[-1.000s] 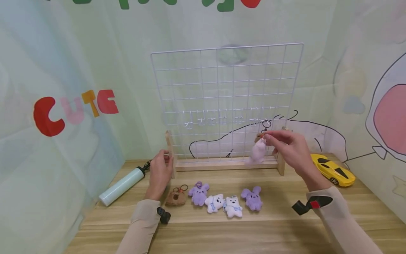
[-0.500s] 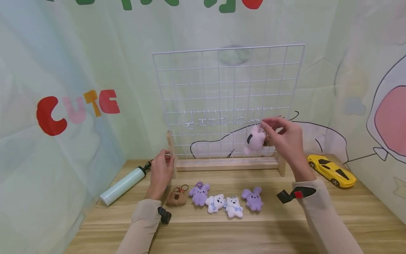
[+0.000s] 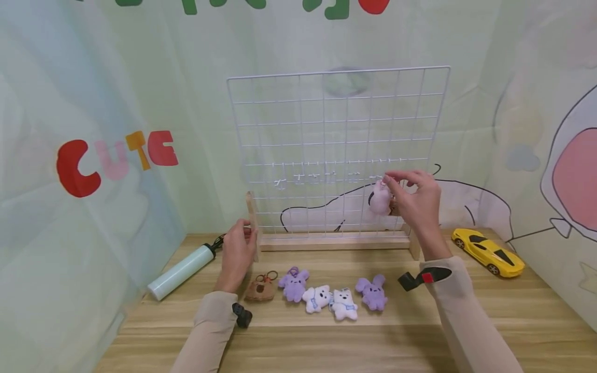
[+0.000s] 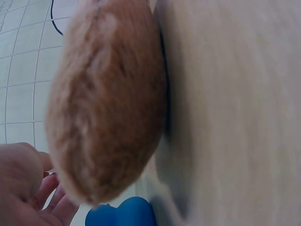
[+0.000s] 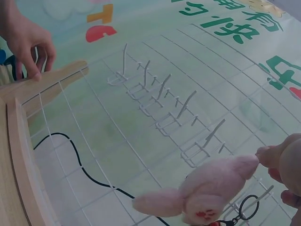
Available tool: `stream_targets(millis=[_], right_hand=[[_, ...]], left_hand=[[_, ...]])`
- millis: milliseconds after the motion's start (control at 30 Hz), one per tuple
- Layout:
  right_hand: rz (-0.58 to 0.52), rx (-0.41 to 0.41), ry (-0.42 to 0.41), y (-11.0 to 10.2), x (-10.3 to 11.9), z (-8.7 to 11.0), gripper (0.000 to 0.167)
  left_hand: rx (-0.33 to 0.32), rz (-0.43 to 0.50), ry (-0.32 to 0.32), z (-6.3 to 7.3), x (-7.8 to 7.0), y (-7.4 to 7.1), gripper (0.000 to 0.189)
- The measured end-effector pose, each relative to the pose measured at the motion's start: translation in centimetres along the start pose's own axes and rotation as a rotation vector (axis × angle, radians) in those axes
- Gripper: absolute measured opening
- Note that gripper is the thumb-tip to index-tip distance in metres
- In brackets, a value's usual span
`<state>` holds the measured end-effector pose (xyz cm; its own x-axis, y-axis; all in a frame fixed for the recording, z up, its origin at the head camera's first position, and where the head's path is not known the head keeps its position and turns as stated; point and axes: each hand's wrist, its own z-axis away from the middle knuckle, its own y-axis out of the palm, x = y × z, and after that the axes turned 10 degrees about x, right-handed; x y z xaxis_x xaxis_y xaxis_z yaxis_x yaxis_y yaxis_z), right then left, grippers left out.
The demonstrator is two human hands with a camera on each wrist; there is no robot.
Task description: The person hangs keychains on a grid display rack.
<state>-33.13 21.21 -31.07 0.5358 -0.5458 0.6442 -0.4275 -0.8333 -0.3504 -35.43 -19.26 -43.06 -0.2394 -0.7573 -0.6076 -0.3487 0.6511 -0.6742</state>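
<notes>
hands: left hand [image 3: 237, 254] pinches the edge of the wooden post [image 3: 252, 207], as it did one second ago; right hand [image 3: 420, 199] pinches the top of the pink toy [image 3: 381, 199].
pale blue cylinder [image 3: 182, 272]: lies just left of the left hand; we note no change.
toy row: we count, from the left, brown toy [image 3: 259, 291], purple toy [image 3: 295, 286], white toy [image 3: 316, 299], second white toy [image 3: 344, 304] and second purple toy [image 3: 372, 294], all unmoved on the table [image 3: 298, 347].
white hooks [image 5: 187, 104]: stand out from the wire grid [image 3: 280, 76] in a row.
pink toy: hangs before the grid's right side, raised since one second ago, with the pinching fingertips now about level with the hooks. we judge it positioned at the row but not released; we cannot tell whether it touches a hook.
dark ring [image 5: 240, 207]: shows beside the pink toy; we cannot tell what it belongs to.
yellow car [image 3: 488, 253]: rests right of the right hand, unmoved.
</notes>
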Motion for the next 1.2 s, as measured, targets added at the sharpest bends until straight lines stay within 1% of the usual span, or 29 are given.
stream_targets(millis=[200, 467, 667, 833, 933, 1133, 1200], right_hand=[[-0.004, 0.002, -0.002, 0.4, -0.4, -0.2, 0.022], [0.054, 0.008, -0.017, 0.5, -0.6, -0.3, 0.024], [0.036, 0.010, -0.042, 0.4, -0.6, -0.1, 0.023], [0.030, 0.019, -0.052, 0.2, -0.7, 0.4, 0.024], [0.031, -0.009, -0.081, -0.1, -0.9, 0.8, 0.023], [0.025, -0.131, -0.168, -0.7, -1.1, 1.7, 0.021], [0.017, -0.127, -0.198, -0.8, -1.1, 2.4, 0.019]], left_hand=[[0.010, 0.000, -0.010, 0.0, 0.0, -0.1, 0.028], [0.000, 0.000, 0.006, 0.2, 0.0, 0.0, 0.028], [-0.003, 0.000, 0.004, 0.2, 0.0, 0.0, 0.027], [0.003, 0.004, 0.008, 0.2, 0.1, 0.2, 0.027], [-0.002, -0.002, 0.015, 0.2, 0.1, 0.3, 0.027], [-0.005, -0.010, 0.027, 0.0, 0.3, 0.1, 0.028], [-0.004, -0.012, 0.023, 0.0, 0.4, 0.0, 0.028]])
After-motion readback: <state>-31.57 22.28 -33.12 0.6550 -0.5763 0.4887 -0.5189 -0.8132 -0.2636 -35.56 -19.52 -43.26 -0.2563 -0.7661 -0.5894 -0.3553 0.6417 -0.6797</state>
